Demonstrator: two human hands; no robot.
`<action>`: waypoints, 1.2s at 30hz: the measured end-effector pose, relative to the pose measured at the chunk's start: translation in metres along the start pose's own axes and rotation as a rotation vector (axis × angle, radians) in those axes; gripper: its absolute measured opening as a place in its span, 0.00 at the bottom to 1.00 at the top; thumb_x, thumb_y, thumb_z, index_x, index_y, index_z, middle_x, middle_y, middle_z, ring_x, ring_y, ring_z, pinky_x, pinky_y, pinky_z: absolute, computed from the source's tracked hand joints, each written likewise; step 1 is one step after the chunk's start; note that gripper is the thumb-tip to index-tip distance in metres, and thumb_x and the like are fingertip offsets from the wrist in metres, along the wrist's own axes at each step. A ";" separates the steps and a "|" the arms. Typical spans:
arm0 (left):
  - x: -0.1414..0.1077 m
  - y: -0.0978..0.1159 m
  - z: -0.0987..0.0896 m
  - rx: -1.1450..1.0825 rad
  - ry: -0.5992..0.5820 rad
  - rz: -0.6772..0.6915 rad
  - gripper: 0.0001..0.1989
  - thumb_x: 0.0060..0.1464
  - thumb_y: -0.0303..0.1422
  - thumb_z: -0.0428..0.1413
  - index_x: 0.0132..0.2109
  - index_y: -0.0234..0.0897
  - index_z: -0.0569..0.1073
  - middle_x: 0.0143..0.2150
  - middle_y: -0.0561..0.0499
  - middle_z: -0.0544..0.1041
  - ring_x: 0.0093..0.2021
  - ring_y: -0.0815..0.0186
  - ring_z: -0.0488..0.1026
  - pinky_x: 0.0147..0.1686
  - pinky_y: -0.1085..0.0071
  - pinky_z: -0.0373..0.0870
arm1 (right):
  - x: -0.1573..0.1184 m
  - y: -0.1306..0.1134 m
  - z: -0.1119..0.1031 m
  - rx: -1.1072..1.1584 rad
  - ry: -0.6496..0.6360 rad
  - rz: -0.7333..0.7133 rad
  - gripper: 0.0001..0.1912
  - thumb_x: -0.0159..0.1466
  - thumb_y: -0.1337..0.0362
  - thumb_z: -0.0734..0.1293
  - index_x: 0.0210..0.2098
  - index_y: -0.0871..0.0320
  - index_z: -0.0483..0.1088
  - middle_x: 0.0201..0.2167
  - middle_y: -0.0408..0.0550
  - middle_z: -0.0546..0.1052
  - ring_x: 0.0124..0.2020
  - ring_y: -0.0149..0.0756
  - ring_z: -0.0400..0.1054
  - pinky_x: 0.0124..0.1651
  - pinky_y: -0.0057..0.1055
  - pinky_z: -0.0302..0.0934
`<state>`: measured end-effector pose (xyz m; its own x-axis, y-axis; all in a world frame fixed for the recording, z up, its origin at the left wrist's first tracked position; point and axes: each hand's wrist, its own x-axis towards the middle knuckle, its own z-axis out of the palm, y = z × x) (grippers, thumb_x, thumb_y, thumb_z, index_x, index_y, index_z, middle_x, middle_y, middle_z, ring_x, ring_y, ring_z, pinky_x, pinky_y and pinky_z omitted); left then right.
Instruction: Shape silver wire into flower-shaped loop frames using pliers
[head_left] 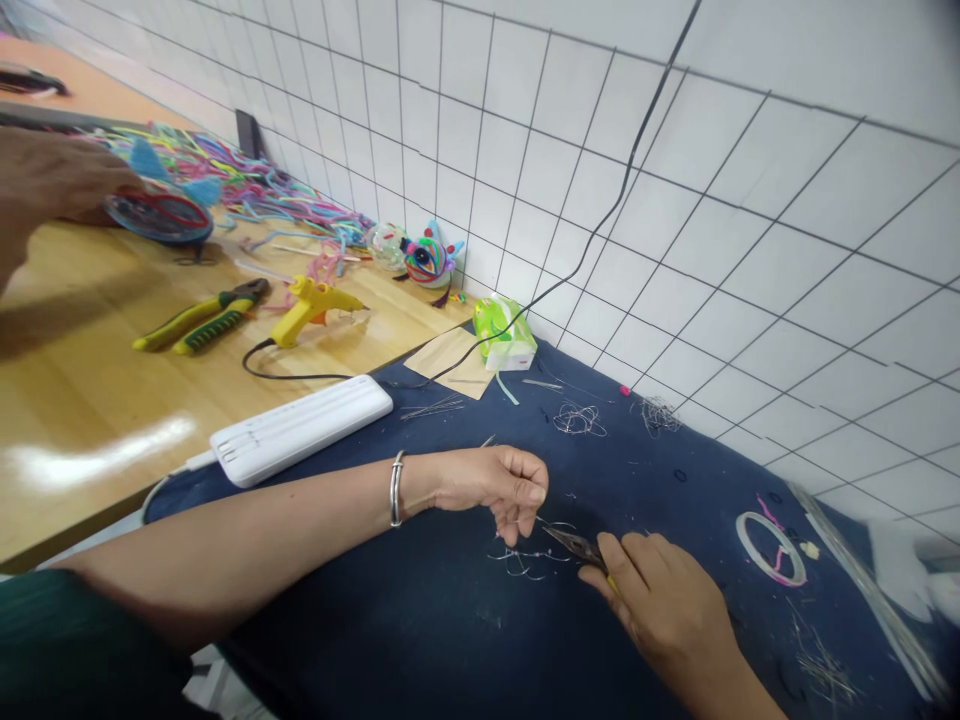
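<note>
My left hand (514, 488), with a silver bangle at the wrist, is closed in a pinch on a thin wire. Below its fingers hangs a piece of bent wire (521, 560) with small pinkish beads, over the dark blue cloth (450, 630). My right hand (664, 600) is wrapped round a pair of pliers (571, 545) whose pointed jaws reach left to the wire beside my left fingertips. Part of a yellow handle shows under the right fingers. Whether the jaws grip the wire cannot be made out.
Wire tangles (580, 420) and a white ring (771, 548) lie on the cloth. A white power bank (300, 430), yellow glue gun (311, 308), green-handled cutters (202, 318) and tissue pack (506, 335) stand leftward. Another person's hand (67, 180) holds a round blue-red craft (161, 215). A cable (592, 235) crosses the wall.
</note>
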<state>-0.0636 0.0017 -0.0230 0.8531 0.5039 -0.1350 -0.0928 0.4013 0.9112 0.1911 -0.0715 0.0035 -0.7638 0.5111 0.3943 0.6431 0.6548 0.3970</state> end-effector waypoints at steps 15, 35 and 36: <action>0.009 -0.009 0.021 0.044 0.227 0.140 0.18 0.51 0.44 0.54 0.27 0.32 0.64 0.19 0.59 0.57 0.18 0.78 0.49 0.19 0.77 0.44 | -0.001 0.000 0.001 -0.060 -0.009 -0.043 0.13 0.60 0.58 0.64 0.41 0.60 0.70 0.26 0.47 0.70 0.28 0.34 0.63 0.33 0.32 0.55; 0.003 0.000 0.020 0.584 0.227 0.105 0.13 0.56 0.40 0.48 0.32 0.33 0.66 0.23 0.57 0.63 0.21 0.76 0.58 0.22 0.78 0.55 | 0.000 0.000 0.007 0.056 -0.013 0.064 0.12 0.60 0.59 0.64 0.39 0.60 0.70 0.24 0.46 0.69 0.26 0.33 0.61 0.31 0.30 0.52; 0.003 0.000 0.021 0.630 0.258 0.121 0.13 0.56 0.39 0.48 0.32 0.34 0.67 0.24 0.57 0.64 0.22 0.76 0.59 0.23 0.79 0.56 | 0.000 0.000 0.008 0.085 -0.018 0.080 0.12 0.60 0.59 0.64 0.39 0.60 0.70 0.24 0.45 0.69 0.26 0.33 0.61 0.30 0.30 0.52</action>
<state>-0.0501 -0.0127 -0.0156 0.6987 0.7145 -0.0354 0.2034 -0.1510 0.9674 0.1904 -0.0673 -0.0028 -0.7116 0.5730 0.4066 0.6956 0.6562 0.2925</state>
